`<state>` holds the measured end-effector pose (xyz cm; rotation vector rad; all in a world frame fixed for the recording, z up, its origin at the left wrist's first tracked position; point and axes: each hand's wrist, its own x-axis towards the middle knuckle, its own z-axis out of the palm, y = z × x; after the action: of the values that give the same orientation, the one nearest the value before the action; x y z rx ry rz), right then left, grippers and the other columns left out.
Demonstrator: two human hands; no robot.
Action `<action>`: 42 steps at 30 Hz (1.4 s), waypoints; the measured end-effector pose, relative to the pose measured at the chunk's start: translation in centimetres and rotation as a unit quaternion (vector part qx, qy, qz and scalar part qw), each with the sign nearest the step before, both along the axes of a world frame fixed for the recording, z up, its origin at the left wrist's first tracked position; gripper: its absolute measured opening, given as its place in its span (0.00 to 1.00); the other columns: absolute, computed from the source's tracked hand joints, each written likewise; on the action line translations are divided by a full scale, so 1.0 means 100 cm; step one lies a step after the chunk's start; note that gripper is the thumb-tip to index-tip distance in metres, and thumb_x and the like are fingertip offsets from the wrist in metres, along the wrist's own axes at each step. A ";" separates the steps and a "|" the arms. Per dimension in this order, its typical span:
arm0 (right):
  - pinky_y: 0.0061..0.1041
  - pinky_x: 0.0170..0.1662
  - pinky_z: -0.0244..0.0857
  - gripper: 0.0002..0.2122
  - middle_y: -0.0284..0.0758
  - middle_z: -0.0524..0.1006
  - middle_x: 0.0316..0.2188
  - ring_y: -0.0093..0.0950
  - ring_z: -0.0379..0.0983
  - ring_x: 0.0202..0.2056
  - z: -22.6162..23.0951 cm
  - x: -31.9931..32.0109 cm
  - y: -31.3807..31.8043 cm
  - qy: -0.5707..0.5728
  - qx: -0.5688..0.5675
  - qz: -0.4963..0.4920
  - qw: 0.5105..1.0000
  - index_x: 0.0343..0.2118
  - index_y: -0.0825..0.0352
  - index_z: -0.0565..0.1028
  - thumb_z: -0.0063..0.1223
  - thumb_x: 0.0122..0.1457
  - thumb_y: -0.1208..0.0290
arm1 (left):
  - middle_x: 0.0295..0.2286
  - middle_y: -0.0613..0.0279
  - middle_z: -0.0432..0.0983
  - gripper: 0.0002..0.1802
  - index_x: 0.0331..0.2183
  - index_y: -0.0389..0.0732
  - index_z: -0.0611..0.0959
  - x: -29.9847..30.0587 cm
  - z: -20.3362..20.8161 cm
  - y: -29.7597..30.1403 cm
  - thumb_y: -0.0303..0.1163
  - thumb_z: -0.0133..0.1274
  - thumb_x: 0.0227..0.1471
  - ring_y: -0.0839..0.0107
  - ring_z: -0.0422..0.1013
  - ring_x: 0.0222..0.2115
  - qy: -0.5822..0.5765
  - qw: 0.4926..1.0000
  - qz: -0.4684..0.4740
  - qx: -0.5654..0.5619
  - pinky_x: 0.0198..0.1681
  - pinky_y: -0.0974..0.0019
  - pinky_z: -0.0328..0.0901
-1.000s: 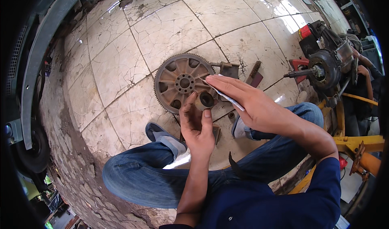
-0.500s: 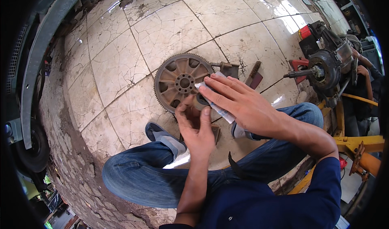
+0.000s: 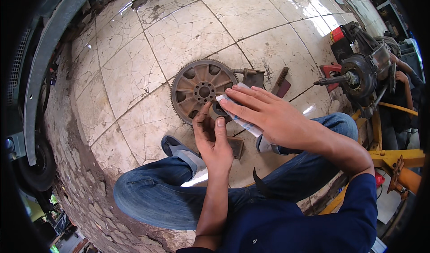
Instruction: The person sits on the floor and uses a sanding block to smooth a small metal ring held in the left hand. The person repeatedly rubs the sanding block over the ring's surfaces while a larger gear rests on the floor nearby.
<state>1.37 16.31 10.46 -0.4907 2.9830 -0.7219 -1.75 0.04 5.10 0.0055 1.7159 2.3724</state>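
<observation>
My left hand (image 3: 215,141) is closed round the edge of a small round metal ring (image 3: 217,112) with a dark centre, thumb on the near side and fingers on the far side. In my right hand (image 3: 264,112) is a folded white sheet (image 3: 245,124) with bluish marks; my flat fingers lie over it, and its edge meets the ring. Whether the sheet is paper or cloth I cannot tell. Just beyond my hands a rusty toothed flywheel (image 3: 184,80) lies flat on the floor, partly covered by the left fingers and the ring.
Beyond my right hand lie a metal piece with a rod (image 3: 253,77) and a brush (image 3: 281,79). A brown block (image 3: 236,146) sits near my left wrist. At right stand a hub assembly (image 3: 358,78), a co-worker's hands (image 3: 400,77) and a yellow frame (image 3: 394,158).
My left hand has shifted slightly left and turned, with the ring still in it. The right hand and the sheet have moved slightly down along the ring.
</observation>
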 end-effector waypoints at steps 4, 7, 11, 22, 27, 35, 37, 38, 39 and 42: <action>0.39 0.66 0.52 0.29 0.44 0.62 0.63 0.42 0.56 0.64 0.006 -0.002 0.010 -0.006 -0.055 -0.047 0.997 0.64 0.60 0.60 0.48 0.57 0.79 | 0.48 0.54 0.69 0.21 0.56 0.34 0.66 0.000 -0.007 -0.004 0.23 0.46 0.61 0.70 0.69 0.47 0.009 0.996 -0.039 0.080 0.52 0.61 0.68; 0.38 0.65 0.54 0.29 0.44 0.62 0.62 0.42 0.56 0.64 0.019 -0.004 0.010 -0.035 -0.117 -0.073 0.990 0.64 0.61 0.60 0.48 0.58 0.79 | 0.51 0.53 0.68 0.22 0.57 0.37 0.66 0.000 -0.002 -0.003 0.27 0.47 0.62 0.66 0.69 0.50 0.033 0.990 -0.053 0.123 0.53 0.61 0.68; 0.39 0.65 0.54 0.28 0.43 0.63 0.62 0.41 0.57 0.64 0.019 -0.006 0.009 -0.004 -0.112 -0.059 0.992 0.64 0.60 0.60 0.48 0.60 0.78 | 0.52 0.52 0.68 0.25 0.57 0.41 0.66 0.000 -0.001 -0.004 0.27 0.50 0.60 0.66 0.70 0.50 0.041 0.984 -0.064 0.158 0.53 0.61 0.68; 0.38 0.65 0.53 0.26 0.41 0.64 0.62 0.40 0.57 0.64 0.012 -0.007 0.007 0.010 -0.090 -0.044 0.995 0.63 0.60 0.63 0.48 0.60 0.77 | 0.52 0.49 0.70 0.27 0.58 0.42 0.68 0.002 0.002 -0.009 0.27 0.53 0.58 0.63 0.74 0.45 -0.003 0.969 -0.090 0.232 0.49 0.62 0.70; 0.38 0.65 0.53 0.26 0.41 0.64 0.62 0.39 0.57 0.64 0.009 -0.008 0.008 0.010 -0.087 -0.042 0.995 0.63 0.61 0.63 0.49 0.59 0.77 | 0.50 0.45 0.71 0.24 0.56 0.42 0.70 0.003 -0.001 -0.009 0.27 0.52 0.58 0.60 0.76 0.42 -0.021 0.956 -0.094 0.276 0.44 0.62 0.73; 0.37 0.66 0.52 0.30 0.41 0.63 0.63 0.38 0.56 0.65 0.009 -0.008 0.008 -0.005 -0.067 -0.037 0.997 0.62 0.61 0.63 0.48 0.54 0.82 | 0.48 0.42 0.73 0.18 0.51 0.41 0.72 0.003 -0.006 -0.012 0.29 0.53 0.60 0.57 0.79 0.39 -0.003 0.943 -0.136 0.305 0.38 0.63 0.75; 0.37 0.66 0.51 0.30 0.41 0.62 0.63 0.38 0.55 0.65 0.010 -0.008 0.008 -0.007 -0.066 -0.036 0.997 0.62 0.62 0.63 0.48 0.53 0.83 | 0.47 0.41 0.74 0.17 0.49 0.41 0.71 0.004 -0.006 -0.012 0.28 0.54 0.59 0.56 0.79 0.38 0.001 0.943 -0.137 0.303 0.37 0.63 0.75; 0.37 0.66 0.51 0.30 0.41 0.62 0.63 0.38 0.55 0.65 0.010 -0.008 0.008 -0.008 -0.064 -0.036 0.997 0.62 0.61 0.63 0.47 0.53 0.83 | 0.46 0.40 0.74 0.16 0.48 0.41 0.71 0.004 -0.003 -0.011 0.28 0.54 0.59 0.55 0.79 0.37 0.002 0.944 -0.139 0.300 0.36 0.64 0.75; 0.37 0.66 0.51 0.30 0.41 0.62 0.63 0.38 0.55 0.65 0.009 -0.008 0.008 -0.009 -0.062 -0.035 0.997 0.63 0.61 0.63 0.47 0.54 0.83 | 0.46 0.39 0.74 0.15 0.47 0.41 0.71 0.004 -0.001 -0.011 0.27 0.54 0.59 0.55 0.79 0.37 0.002 0.945 -0.141 0.296 0.36 0.64 0.75; 0.37 0.66 0.51 0.30 0.40 0.62 0.63 0.38 0.55 0.65 0.009 -0.008 0.008 -0.010 -0.064 -0.035 0.997 0.63 0.61 0.63 0.47 0.54 0.83 | 0.44 0.44 0.76 0.17 0.46 0.45 0.71 0.005 0.002 -0.010 0.28 0.57 0.56 0.60 0.79 0.31 -0.031 0.952 -0.120 0.280 0.30 0.65 0.77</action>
<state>0.55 17.08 11.41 -0.3821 2.9617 -0.9231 -1.24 -0.94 5.27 0.2111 0.9036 2.5430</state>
